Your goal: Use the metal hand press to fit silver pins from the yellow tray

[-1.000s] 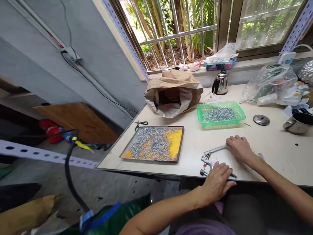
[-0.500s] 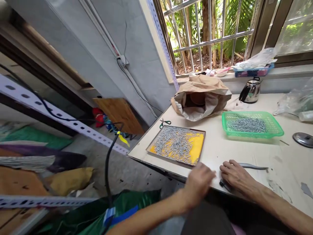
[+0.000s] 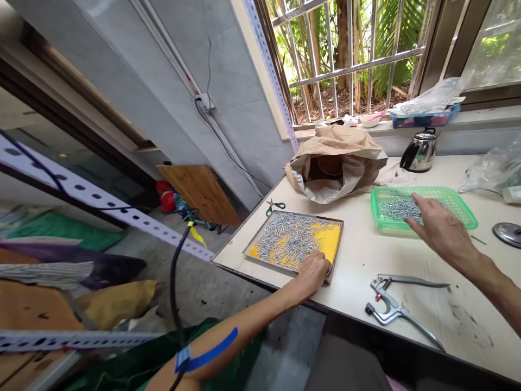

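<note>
My left hand (image 3: 313,272) is at the near right corner of a shallow tray (image 3: 340,239). Its fingers are curled down and hide whatever they may hold. Many small metal screw-like pins (image 3: 288,233) lie over the tray's yellow bottom. My right hand (image 3: 442,222) reaches over the near side of a green plastic basket (image 3: 464,214), thumb and fingers apart, with nothing seen between them. More of the same metal pins (image 3: 394,209) fill the basket's bottom. Metal snap-fastener pliers (image 3: 391,305) lie with spread handles near the table's front edge, apart from both hands.
Green-handled scissors (image 3: 275,206) lie behind the tray. A crumpled brown paper bag (image 3: 336,157) stands at the back, mouth towards me. To the right are a metal kettle (image 3: 421,152), a round lid (image 3: 508,233) and a clear plastic bag (image 3: 492,168). A black cable (image 3: 176,288) hangs at left.
My right hand has left the pliers and moved up and right to the basket, leaving the pliers on the table. My left hand has moved left and forward onto the tray's corner.
</note>
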`<act>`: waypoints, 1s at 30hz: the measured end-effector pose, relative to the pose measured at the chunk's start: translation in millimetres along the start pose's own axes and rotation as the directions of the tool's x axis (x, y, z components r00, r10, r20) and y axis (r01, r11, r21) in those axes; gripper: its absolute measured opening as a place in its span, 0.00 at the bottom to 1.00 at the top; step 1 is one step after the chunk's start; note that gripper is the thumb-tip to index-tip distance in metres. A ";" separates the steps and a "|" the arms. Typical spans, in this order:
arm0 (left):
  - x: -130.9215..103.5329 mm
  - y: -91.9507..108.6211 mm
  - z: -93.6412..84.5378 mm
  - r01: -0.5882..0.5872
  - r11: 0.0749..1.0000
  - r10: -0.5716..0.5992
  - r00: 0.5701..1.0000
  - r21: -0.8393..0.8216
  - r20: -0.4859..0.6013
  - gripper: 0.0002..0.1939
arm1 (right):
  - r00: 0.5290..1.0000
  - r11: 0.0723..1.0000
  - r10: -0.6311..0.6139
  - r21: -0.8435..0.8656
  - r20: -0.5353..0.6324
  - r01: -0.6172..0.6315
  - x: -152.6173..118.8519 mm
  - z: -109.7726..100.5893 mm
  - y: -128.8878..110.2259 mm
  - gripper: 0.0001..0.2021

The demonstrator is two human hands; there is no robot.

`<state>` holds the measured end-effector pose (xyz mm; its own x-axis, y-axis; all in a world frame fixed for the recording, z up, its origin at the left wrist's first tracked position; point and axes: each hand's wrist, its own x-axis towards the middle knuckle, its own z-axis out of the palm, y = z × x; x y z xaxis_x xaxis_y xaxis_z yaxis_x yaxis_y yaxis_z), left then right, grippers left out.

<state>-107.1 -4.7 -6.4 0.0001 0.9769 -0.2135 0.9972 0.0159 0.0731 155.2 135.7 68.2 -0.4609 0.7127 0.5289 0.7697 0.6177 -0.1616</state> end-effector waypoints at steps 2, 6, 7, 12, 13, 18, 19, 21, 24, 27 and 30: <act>2.1 -2.9 5.0 -0.043 0.999 0.042 0.998 -0.008 -0.048 0.13 | 0.988 0.991 -0.055 0.125 0.146 0.036 -27.3 -4.8 -2.3 0.16; 8.0 -8.4 7.9 -0.100 0.989 0.090 0.991 -0.107 -0.096 0.10 | 0.903 0.953 -0.176 0.297 0.393 0.057 -111.4 -1.2 -29.8 0.14; 9.6 -9.6 6.5 -0.087 0.986 0.074 0.993 -0.144 -0.093 0.09 | 0.891 0.953 -0.181 0.297 0.417 0.055 -129.4 1.2 -36.7 0.13; 11.5 -15.9 -9.8 -0.021 0.983 0.003 0.995 -0.180 -0.104 0.10 | 0.934 0.981 -0.061 0.192 0.352 -0.008 -167.0 12.2 -52.1 0.12; 10.0 -15.8 -14.1 -0.013 0.982 -0.013 0.991 -0.186 -0.136 0.10 | 0.936 0.986 -0.043 0.164 0.350 -0.016 -166.7 13.4 -51.8 0.12; -5.4 10.2 -28.1 -0.035 0.866 -0.096 0.967 -0.499 -0.234 0.08 | 0.939 1.000 -0.012 -0.017 0.343 0.019 -160.8 18.0 -44.6 0.12; -8.9 20.5 -27.5 -0.027 0.793 -0.098 0.980 -0.608 -0.171 0.07 | 0.946 0.998 -0.026 -0.046 0.322 0.043 -160.8 18.8 -43.0 0.12; -14.3 42.7 -22.4 0.038 0.610 -0.074 0.997 -0.791 -0.009 0.08 | 0.960 0.992 -0.066 -0.086 0.274 0.093 -162.1 19.4 -40.8 0.12; -16.4 71.4 -9.5 0.179 0.393 -0.048 0.983 -0.902 0.175 0.11 | 0.971 0.980 -0.117 -0.135 0.208 0.147 -165.7 16.9 -40.9 0.13; -14.4 86.9 3.1 0.305 0.247 -0.060 0.952 -0.920 0.300 0.16 | 0.974 0.966 -0.171 -0.171 0.150 0.196 -168.5 12.9 -43.7 0.15; -13.5 92.6 12.4 0.379 0.155 -0.059 0.925 -0.912 0.375 0.22 | 0.973 0.960 -0.202 -0.176 0.115 0.220 -169.2 11.2 -45.8 0.16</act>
<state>-13.8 -19.0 -8.8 -0.0308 0.8231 -0.5670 0.0863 0.5674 0.8189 192.9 -9.4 -23.3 -0.6545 0.6070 0.4508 0.7149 0.6910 0.1074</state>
